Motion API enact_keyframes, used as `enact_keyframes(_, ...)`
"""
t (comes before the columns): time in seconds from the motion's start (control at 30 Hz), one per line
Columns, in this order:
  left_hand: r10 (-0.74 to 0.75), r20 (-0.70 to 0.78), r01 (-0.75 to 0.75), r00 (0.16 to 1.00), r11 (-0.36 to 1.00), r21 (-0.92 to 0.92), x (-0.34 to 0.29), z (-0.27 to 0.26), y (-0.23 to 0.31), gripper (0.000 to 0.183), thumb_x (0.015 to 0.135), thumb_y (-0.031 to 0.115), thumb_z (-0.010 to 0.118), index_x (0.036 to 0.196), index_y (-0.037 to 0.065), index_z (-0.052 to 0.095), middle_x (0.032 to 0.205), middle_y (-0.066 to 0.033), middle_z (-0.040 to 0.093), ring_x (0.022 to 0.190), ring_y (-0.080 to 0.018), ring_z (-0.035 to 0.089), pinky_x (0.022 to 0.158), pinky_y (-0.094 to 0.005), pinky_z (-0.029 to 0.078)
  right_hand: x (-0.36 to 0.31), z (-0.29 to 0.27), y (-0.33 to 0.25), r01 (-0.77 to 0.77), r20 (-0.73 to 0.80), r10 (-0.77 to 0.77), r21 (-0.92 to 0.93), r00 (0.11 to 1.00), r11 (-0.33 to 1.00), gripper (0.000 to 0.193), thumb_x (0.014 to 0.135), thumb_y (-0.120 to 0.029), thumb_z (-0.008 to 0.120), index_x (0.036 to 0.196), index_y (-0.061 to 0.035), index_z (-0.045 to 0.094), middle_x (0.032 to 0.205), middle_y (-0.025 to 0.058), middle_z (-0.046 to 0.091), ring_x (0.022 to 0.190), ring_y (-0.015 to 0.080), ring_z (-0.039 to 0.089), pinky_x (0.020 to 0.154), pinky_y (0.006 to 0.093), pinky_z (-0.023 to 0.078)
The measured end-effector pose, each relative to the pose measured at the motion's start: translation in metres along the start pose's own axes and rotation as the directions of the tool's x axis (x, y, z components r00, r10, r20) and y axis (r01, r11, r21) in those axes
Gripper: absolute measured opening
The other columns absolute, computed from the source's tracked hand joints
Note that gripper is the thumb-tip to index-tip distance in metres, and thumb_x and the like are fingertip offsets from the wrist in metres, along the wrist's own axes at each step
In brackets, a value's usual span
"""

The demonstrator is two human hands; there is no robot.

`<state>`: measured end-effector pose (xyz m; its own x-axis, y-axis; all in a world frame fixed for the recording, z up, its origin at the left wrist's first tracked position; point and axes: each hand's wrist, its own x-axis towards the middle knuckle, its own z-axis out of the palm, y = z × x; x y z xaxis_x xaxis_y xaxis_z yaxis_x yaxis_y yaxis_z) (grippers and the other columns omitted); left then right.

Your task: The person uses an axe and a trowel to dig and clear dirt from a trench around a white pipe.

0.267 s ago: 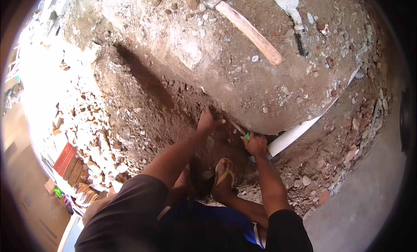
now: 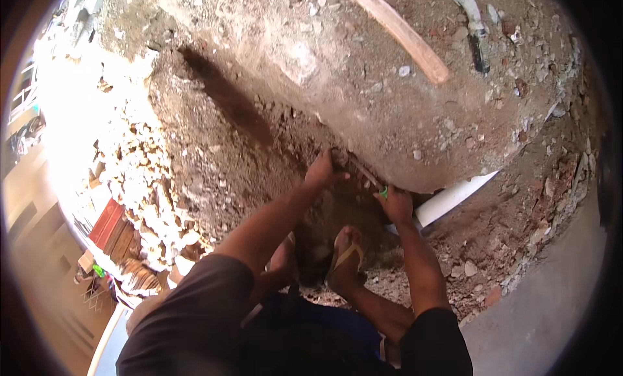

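Right hand (image 2: 396,204) is closed in a tight grip on a green-handled tool (image 2: 384,192), whose thin dark shaft (image 2: 365,173) slants up and left along the foot of the big earth mound (image 2: 389,97). Left hand (image 2: 322,170) presses against the soil right where the shaft's tip meets the mound; whether its fingers are curled round the tip or just braced on the dirt, I cannot tell. Just beside the right hand, a white pipe (image 2: 454,199) pokes out from under the mound, running to the right. Below both hands, a foot in a sandal (image 2: 345,262) stands in the dug hollow. Up on the mound lies a pale wooden handle (image 2: 402,32), well apart from the hands. Pale rubble (image 2: 149,181) is heaped to the left.
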<state>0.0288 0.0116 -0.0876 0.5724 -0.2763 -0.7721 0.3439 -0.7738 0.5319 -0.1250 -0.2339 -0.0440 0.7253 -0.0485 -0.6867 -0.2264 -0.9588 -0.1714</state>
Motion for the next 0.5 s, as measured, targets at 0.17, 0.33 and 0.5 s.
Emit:
enact_keyframes(0.17,-0.025,-0.126,0.026,0.992,1.000,0.006,-0.026,0.023,-0.001,0.083,0.067,0.033,0.086,0.133,0.006,0.044,0.117,-0.0217,0.060,0.111,-0.0407,0.058,0.093,-0.0477,0.048,-0.007,-0.020,0.005,-0.005,0.041,0.007,-0.068,0.999,0.998,0.055,0.088,-0.056,0.060,0.099,-0.0023,0.058,0.076,0.0198,0.068,0.078,0.0398,0.067,0.082,0.0496,0.050)
enact_keyframes(0.33,0.108,-0.059,-0.092,0.992,0.968,0.233,-0.027,0.008,0.017,0.061,0.074,0.030,0.079,0.124,0.012,0.049,0.120,-0.0152,0.059,0.108,-0.0384,0.059,0.091,-0.0466,0.049,-0.046,-0.070,0.019,-0.030,0.170,0.044,-0.082,0.984,0.996,0.051,0.088,-0.054,0.061,0.094,-0.0033,0.058,0.070,0.0179,0.067,0.073,0.0383,0.067,0.071,0.0482,0.050)
enact_keyframes(0.5,0.315,0.011,-0.304,0.949,0.907,0.290,-0.028,0.013,-0.007,0.045,0.084,0.031,0.066,0.124,0.014,0.056,0.123,-0.0151,0.058,0.105,-0.0382,0.061,0.088,-0.0460,0.051,-0.112,-0.113,0.041,-0.182,0.263,0.162,0.054,0.951,0.982,0.049,0.090,-0.051,0.060,0.092,-0.0023,0.059,0.073,0.0186,0.066,0.070,0.0389,0.066,0.064,0.0494,0.049)
